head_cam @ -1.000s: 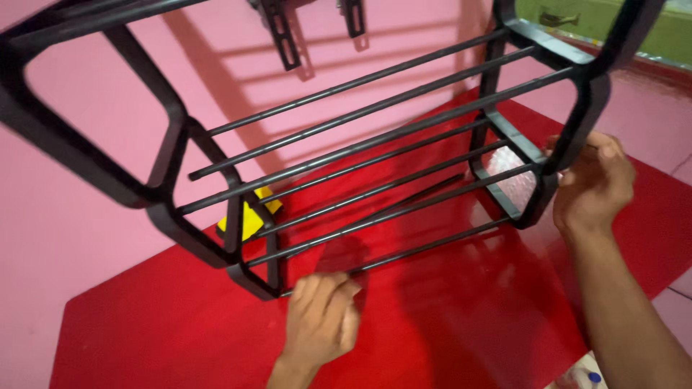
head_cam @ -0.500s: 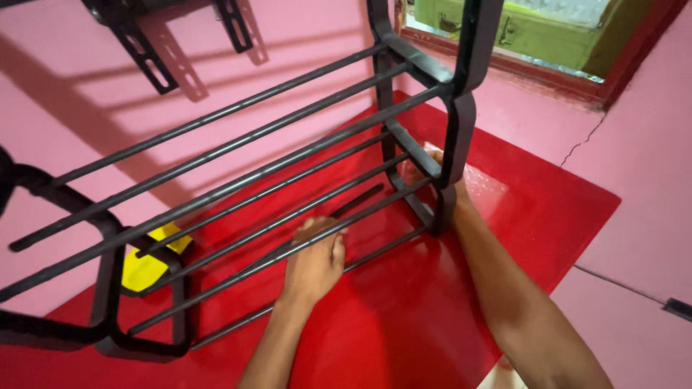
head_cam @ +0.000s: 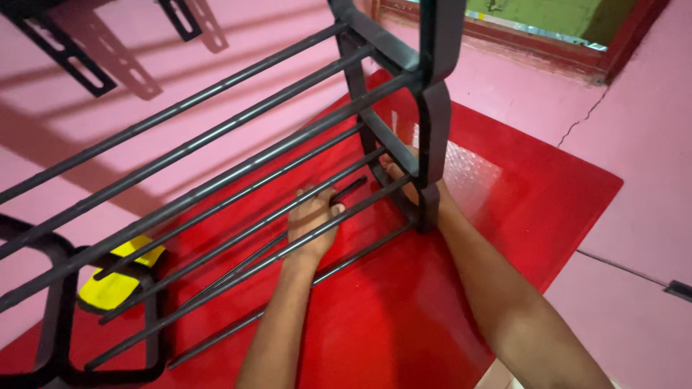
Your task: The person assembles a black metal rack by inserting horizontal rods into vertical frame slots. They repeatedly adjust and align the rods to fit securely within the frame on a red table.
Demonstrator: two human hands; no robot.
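Left hand (head_cam: 311, 220) is curled shut around 1 of the low black rods (head_cam: 216, 277), keeping it lined up with the rack's end frame (head_cam: 431, 130). Right hand (head_cam: 404, 176) sits behind that frame bracing it; can't tell its grip. Rack stands on the red mat (head_cam: 504, 216).

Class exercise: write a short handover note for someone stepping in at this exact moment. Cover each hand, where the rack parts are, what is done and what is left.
Left hand: gripping a loose black rod in the lower tier, its far end short of the side frame.
Right hand: mostly hidden behind the right side frame, touching its lower part; grip unclear.
The black rack stands on a red mat; a yellow object lies by the left frame.
Done: the upper rods span both frames.
Left: the loose rod is not yet seated.
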